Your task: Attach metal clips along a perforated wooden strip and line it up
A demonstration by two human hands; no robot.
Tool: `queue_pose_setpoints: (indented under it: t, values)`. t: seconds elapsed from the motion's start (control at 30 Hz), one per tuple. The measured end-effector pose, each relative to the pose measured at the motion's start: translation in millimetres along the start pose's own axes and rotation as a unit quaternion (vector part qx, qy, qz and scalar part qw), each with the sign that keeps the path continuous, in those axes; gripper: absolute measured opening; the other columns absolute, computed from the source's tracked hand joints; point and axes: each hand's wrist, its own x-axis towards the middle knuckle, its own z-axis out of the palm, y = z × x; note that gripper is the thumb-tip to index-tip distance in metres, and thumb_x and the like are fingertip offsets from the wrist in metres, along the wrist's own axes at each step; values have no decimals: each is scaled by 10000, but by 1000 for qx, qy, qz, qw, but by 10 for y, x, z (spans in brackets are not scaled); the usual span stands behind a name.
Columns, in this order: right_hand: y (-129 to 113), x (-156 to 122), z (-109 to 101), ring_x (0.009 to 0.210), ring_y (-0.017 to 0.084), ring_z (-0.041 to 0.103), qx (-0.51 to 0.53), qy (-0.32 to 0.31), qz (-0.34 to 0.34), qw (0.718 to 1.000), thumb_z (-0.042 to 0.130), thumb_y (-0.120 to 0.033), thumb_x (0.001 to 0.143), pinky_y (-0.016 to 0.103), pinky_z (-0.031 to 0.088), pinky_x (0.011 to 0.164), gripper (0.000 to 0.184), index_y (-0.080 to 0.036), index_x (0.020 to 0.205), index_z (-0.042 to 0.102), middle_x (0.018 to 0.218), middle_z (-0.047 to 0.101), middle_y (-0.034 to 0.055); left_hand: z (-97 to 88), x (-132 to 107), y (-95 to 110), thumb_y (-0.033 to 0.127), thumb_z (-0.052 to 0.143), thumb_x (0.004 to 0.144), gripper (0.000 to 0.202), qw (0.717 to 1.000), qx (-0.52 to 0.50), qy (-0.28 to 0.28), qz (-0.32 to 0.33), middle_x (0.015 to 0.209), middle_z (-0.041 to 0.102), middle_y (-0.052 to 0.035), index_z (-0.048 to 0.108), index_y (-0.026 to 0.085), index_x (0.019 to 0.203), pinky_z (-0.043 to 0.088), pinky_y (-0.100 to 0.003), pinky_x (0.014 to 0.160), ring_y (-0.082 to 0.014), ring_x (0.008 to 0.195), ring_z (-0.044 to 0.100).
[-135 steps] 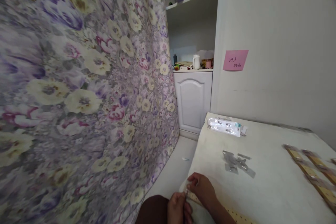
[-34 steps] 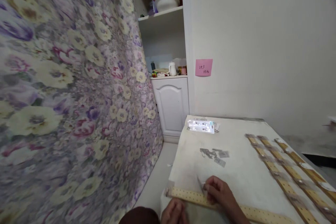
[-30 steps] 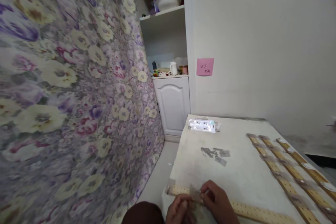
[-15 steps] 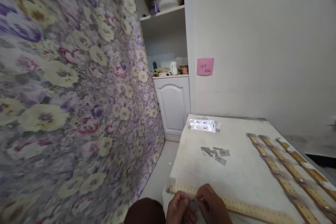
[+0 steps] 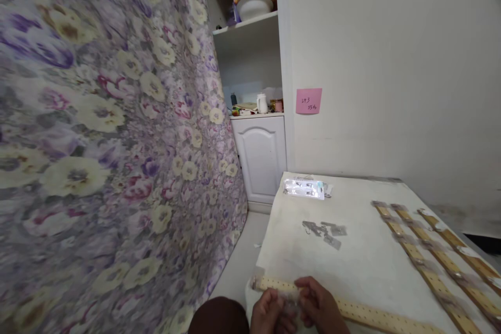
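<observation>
My left hand [image 5: 269, 310] is closed at the bottom of the view, its fingertips pinching a small clear plastic piece [image 5: 291, 309] that is blurred and partly hidden. Facing it, my right hand [image 5: 320, 303] has curled fingers around the other side of that piece, with the index finger raised a little. Beneath both hands lies a pale wooden strip [image 5: 376, 315] with rows of small holes; a clear tab sits at its left end. Beyond them, a loose group of clear plastic hooks [image 5: 326, 232] rests on the white table [image 5: 285, 250].
Several perforated wooden strips with clear pieces on them [image 5: 409, 248] lie along the table's right side. A clear blister pack [image 5: 303, 188] is at the far left corner. A floral curtain [image 5: 117, 167] hangs on the left, beside a white cabinet [image 5: 263, 159]. A pink note [image 5: 309, 101] is on the wall.
My right index finger has lifted slightly, and its tip is a little farther from the clear piece. The whole view has shifted slightly; the things on the table stay where they were.
</observation>
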Motion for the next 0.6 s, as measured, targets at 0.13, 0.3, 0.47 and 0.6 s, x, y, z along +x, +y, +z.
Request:
queue_pose_setpoints:
  t: [0.13, 0.3, 0.47, 0.6]
  values:
    - [-55, -31, -43, 501, 113, 536, -105, 15, -70, 992, 481, -353, 733, 242, 427, 501, 236, -201, 894, 565, 716, 590, -8, -27, 1, 12, 513, 631, 679, 365, 1000, 19, -4, 16, 510, 616, 10, 524, 167, 716, 315, -168, 379, -81, 367, 521]
    - [-101, -54, -75, 570, 135, 550, -165, -8, -71, 984, 464, -287, 742, 254, 446, 574, 239, -194, 927, 583, 746, 623, 15, -52, 15, -6, 516, 607, 698, 375, 998, 62, -6, 33, 456, 574, 28, 589, 148, 764, 286, -182, 380, -75, 344, 472]
    - [-83, -89, -70, 575, 110, 524, -195, -1, -101, 976, 517, -149, 614, 226, 429, 583, 333, -200, 933, 596, 840, 625, 13, -47, 6, 3, 550, 595, 689, 416, 996, 87, -1, 30, 436, 548, 39, 616, 146, 787, 269, -197, 380, -86, 339, 449]
    - [-121, -110, -79, 566, 102, 507, -205, -24, -82, 975, 537, -142, 605, 213, 416, 570, 336, -204, 929, 602, 834, 629, 8, 2, -25, 44, 554, 584, 698, 439, 992, 116, -21, 35, 437, 535, 34, 650, 127, 772, 243, -200, 385, -75, 351, 414]
